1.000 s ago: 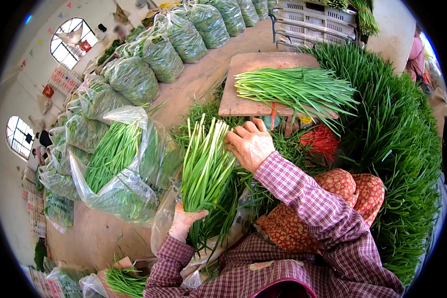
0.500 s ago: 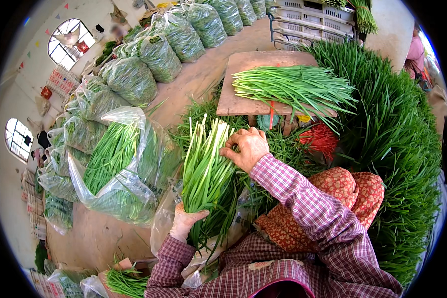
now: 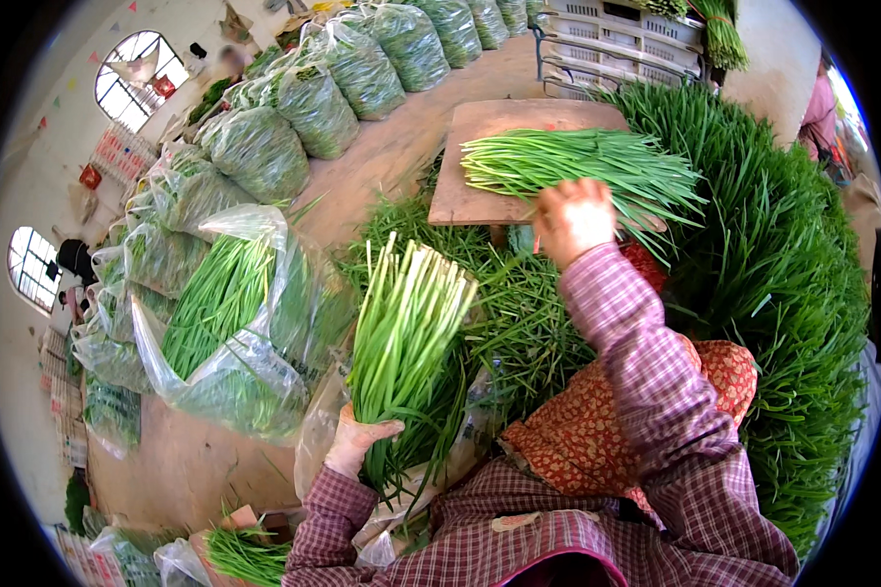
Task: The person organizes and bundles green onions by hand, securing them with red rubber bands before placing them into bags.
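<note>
My left hand [image 3: 358, 440] is closed around the lower, leafy part of a thick bunch of garlic chives [image 3: 406, 333], whose pale cut ends point up and away. Over the near edge of a small wooden board [image 3: 465, 201] is my right hand [image 3: 576, 223], slightly blurred with its fingers curled. Whatever it holds, if anything, is hidden. Beyond it a loose pile of garlic chives [image 3: 578, 161] lies across the board, leaves hanging off the right side. A heap of red ties [image 3: 644, 264] is partly covered by my right forearm.
An opened clear plastic bag of chives [image 3: 225, 323] stands to the left. Several filled bags [image 3: 255, 157] line the floor behind it. Loose leaves [image 3: 529, 313] lie below the board. A tall mass of chives [image 3: 783, 293] rises at right; stacked plastic crates [image 3: 617, 44] stand at the back.
My right hand has left the top of the held bunch and moved right and away to the board's near edge. My left hand keeps its hold; the bunch's cut ends have spread slightly rightward.
</note>
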A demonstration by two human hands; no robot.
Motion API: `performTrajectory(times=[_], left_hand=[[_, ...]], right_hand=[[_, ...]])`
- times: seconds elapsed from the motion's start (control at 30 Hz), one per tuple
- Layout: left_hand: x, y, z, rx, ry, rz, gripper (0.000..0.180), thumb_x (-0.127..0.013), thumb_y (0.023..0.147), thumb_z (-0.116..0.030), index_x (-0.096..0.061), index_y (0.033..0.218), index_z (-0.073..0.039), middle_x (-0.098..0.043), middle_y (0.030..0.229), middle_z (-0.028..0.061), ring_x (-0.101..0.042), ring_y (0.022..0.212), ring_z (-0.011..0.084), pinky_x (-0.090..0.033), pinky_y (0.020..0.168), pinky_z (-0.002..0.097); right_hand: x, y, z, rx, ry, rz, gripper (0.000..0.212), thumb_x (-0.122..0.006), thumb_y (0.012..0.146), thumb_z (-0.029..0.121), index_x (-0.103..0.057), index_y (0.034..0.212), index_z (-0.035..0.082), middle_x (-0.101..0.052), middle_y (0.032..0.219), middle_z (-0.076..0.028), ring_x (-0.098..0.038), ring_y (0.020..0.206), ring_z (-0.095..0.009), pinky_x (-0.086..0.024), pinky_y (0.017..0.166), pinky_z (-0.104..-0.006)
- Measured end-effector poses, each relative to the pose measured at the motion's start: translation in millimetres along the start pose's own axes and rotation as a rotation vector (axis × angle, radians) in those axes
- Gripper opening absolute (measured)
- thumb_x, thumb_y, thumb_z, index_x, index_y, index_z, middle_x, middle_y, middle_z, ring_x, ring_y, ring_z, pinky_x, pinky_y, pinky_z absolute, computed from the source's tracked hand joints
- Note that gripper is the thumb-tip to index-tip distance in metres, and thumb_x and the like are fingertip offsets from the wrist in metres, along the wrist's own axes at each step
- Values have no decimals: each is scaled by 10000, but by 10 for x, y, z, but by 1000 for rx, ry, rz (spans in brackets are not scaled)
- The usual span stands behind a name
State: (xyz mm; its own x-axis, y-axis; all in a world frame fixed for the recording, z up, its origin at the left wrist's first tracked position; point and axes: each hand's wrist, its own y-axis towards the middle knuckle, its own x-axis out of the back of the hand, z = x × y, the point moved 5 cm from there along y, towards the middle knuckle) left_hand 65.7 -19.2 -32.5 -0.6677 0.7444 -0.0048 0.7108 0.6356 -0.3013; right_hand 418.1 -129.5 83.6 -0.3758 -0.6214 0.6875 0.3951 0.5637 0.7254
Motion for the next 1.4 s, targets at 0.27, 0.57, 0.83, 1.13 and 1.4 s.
performTrajectory(times=[0.27, 0.57, 0.83, 1.13, 1.4], left_hand=[[204, 15, 112, -8, -198, 72, 341, -707, 708, 6, -574, 1020, 37, -650, 822, 127, -630, 703, 187, -517, 598, 306], [169, 199, 235, 27, -164, 125, 415, -705, 741, -11, -519, 1102, 77, -655, 833, 194, -642, 698, 239, -534, 609, 340], [32, 169, 127, 18, -196, 146, 223, -689, 765, -58, -637, 941, 68, -663, 890, 177, -634, 730, 246, -519, 617, 355], [-111, 139, -5, 34, -201, 129, 272, -693, 740, -24, -597, 978, 66, -665, 837, 164, -642, 707, 195, -522, 624, 310], [-151, 139, -29, 25, -77, -8, 339, -732, 693, -4, -591, 997, 49, -666, 836, 96, -639, 739, 157, -519, 668, 272]], right_hand=[[-334, -528, -288, -187, -142, 801, 467, -638, 792, 464, -560, 1156, 183, -614, 1090, -87, -573, 1049, -259, -450, 895, -449], [204, -347, 583, 79, 613, 356, 95, -600, 823, 221, -612, 839, 127, -618, 749, -59, -620, 633, -260, -520, 583, -391], [72, -581, 969, -141, 940, 581, 293, -650, 811, 352, -613, 925, 85, -675, 732, -74, -661, 675, -226, -530, 636, -354], [-103, -674, 1165, -193, 1005, 589, 292, -644, 834, 311, -610, 906, 30, -655, 645, -66, -619, 503, -141, -500, 500, -296], [449, -392, 1137, 102, 779, 181, 91, -628, 803, 186, -605, 854, 115, -551, 723, -47, -593, 666, -240, -479, 561, -354]])
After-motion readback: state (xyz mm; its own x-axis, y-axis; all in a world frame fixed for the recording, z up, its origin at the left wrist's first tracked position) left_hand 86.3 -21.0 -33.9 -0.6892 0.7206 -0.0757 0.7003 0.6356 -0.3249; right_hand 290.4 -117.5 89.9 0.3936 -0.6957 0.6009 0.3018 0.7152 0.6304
